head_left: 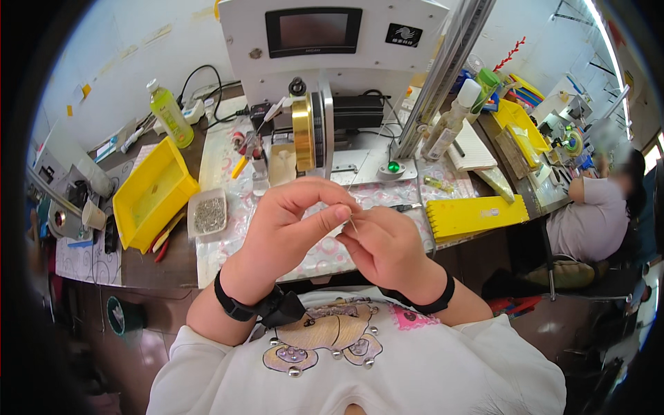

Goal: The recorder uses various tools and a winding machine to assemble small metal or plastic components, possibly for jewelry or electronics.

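Observation:
My left hand (pixel 294 218) and my right hand (pixel 391 242) meet in front of the machine, their fingertips almost touching. Between the left thumb and forefinger is pinched a thin pale strand (pixel 353 223), whose lower part runs down to the right fingers. Curled fingers close my right hand around the strand's other end, and the palm side is hidden. Just beyond the hands stands a white machine (pixel 242 31) with a dark screen (pixel 312 32). A gold-rimmed wheel (pixel 302 135) is mounted on its front, and a green button (pixel 393 167) glows on its metal base.
Left of my hands sit a small white dish (pixel 209 213) of tiny metal pieces, a yellow tray (pixel 153 197), red-handled pliers (pixel 162 247) and a drink bottle (pixel 170 114). On the right are a yellow case (pixel 477 216), a clear bottle (pixel 449 124) and a seated person (pixel 591 214).

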`<state>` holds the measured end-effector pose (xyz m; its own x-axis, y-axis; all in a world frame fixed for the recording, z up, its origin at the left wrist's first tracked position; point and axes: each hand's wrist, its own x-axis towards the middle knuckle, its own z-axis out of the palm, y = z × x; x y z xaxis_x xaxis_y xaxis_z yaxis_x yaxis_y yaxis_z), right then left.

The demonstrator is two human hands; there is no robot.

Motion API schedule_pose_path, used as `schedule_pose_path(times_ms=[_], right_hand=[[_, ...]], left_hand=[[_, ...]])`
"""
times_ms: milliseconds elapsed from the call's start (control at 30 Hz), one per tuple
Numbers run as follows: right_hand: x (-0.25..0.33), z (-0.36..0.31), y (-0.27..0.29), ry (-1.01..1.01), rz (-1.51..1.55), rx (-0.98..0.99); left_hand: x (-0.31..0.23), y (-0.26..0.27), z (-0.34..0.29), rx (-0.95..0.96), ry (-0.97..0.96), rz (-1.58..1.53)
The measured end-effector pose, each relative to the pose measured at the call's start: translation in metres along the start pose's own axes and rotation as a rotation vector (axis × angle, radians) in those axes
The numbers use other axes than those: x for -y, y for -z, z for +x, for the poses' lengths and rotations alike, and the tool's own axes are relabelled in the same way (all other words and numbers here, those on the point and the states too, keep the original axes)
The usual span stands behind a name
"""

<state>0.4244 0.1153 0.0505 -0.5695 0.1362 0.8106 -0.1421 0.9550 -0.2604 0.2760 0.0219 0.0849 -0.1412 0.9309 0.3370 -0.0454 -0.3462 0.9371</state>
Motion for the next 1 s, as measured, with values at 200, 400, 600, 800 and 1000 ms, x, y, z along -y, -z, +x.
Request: schedule_pose_path(times_ms=[200, 400, 600, 800, 1000], right_hand=[[0.002, 0.016, 0.02, -0.477, 0.64, -0.314], [0.009, 0.047, 0.026, -0.603, 1.063, -0.024], [0.007, 0.047, 0.029, -0.676, 1.104, -0.206], [0.009, 0.048, 0.025, -0.651, 1.078, -0.243], [0.01, 0.049, 0.022, -0.665, 1.052, -0.286]], left_hand=[[-0.006, 0.0, -0.007, -0.031, -0.058, 0.139], [-0.008, -0.001, -0.012, 0.004, -0.083, 0.313], [0.006, 0.036, -0.016, -0.258, -0.27, 0.403], [-0.003, 0.017, -0.014, -0.183, -0.202, 0.303], [-0.001, 0.013, -0.016, -0.016, -0.021, 0.316]])
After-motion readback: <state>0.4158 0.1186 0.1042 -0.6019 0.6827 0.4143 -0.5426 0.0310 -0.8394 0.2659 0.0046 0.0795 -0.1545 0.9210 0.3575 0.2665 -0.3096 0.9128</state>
